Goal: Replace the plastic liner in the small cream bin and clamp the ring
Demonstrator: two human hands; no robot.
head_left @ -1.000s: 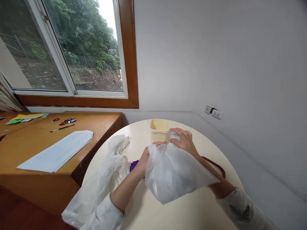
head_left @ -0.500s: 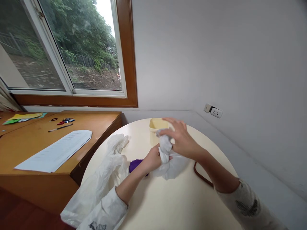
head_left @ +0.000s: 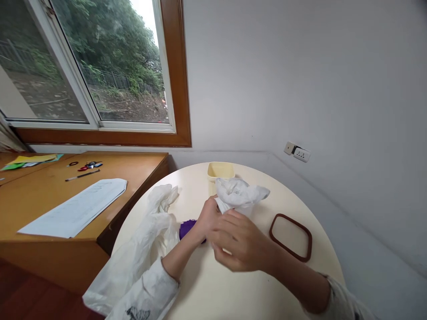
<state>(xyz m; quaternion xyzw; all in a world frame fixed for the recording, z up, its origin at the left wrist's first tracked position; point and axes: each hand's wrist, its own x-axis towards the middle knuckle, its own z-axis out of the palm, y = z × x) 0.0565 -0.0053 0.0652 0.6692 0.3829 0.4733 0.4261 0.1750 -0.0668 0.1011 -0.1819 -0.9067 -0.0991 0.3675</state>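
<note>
Above the table [head_left: 233, 291], the held bag [head_left: 242, 193] stretches crosswise, pointing right.

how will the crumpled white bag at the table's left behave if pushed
The white bag is probably floppy, given its loose folds. It looks thin, so likely light. Part hangs past the edge of the table, so it might slide off.

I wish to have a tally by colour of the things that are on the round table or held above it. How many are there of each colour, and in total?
White: 2 (bag lying at left, held bag)
Pale yellow: 1 (open container)
Purple: 1 (partly hidden item)
Brown: 1 (rounded frame)
Total: 5
</note>
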